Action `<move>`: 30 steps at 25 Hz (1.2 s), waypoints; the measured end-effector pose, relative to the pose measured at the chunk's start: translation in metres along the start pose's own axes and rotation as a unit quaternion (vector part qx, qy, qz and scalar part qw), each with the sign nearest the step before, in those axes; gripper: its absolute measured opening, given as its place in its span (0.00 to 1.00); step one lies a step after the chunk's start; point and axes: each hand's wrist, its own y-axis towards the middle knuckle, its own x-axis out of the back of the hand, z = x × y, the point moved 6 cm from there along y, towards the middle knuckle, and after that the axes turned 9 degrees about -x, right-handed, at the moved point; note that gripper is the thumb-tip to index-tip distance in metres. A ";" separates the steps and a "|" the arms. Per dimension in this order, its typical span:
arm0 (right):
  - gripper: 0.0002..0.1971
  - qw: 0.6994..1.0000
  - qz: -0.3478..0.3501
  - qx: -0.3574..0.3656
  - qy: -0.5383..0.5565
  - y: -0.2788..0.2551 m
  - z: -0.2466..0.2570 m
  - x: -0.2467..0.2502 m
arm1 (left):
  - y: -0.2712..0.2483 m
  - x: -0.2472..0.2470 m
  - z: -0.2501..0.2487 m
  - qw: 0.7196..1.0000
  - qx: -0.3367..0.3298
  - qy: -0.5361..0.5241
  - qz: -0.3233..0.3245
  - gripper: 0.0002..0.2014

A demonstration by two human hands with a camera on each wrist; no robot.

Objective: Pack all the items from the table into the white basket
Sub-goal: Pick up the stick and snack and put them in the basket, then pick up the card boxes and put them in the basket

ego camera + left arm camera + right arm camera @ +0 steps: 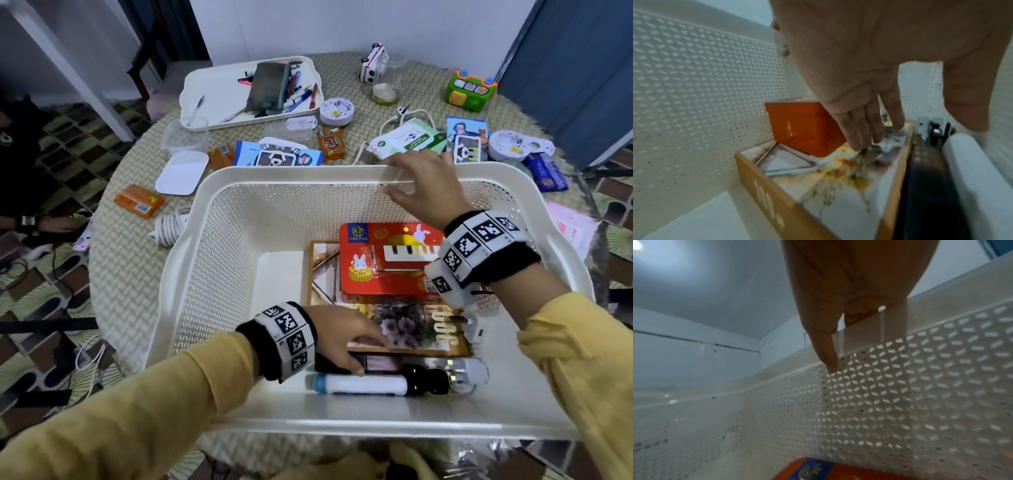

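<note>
So the round table (137, 274) is the biggest thing here and it's got loads on it beyond the white basket (219, 240): wipes, snack packs, a pen tray (212, 89), toys, so I'd say packing is maybe a third done. The basket sits at the near edge of the table, probably so both arms can reach in. Inside it, along the near wall, lie a flowery picture box (416, 330) with a red tin (387, 260) on top, plus a dark case and a white tube (363, 383), all flat, likely to save room. The left hand (337, 337) is down in the basket, fingers straight and loose on the picture box, holding nothing. The right hand (423, 185), at the basket's far rim, pinches a clear plastic box (861, 331).
</note>
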 end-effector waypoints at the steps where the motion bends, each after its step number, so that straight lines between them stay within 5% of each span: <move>1: 0.17 1.000 0.005 -0.002 0.031 -0.003 0.003 0.004 | -0.002 0.008 -0.002 1.000 0.000 -0.003 -0.024 0.31; 7: 0.19 0.997 -0.004 0.006 0.083 -0.033 0.018 0.035 | -0.023 0.061 -0.008 0.991 -0.006 0.019 -0.130 0.24; 18: 0.19 0.998 0.031 -0.056 0.023 -0.077 0.067 0.077 | -0.105 0.141 -0.042 0.964 -0.012 0.143 -0.224 0.20; 30: 0.17 0.999 0.029 -0.015 0.017 -0.148 0.157 0.091 | -0.225 0.105 -0.072 0.920 0.088 0.164 -0.346 0.17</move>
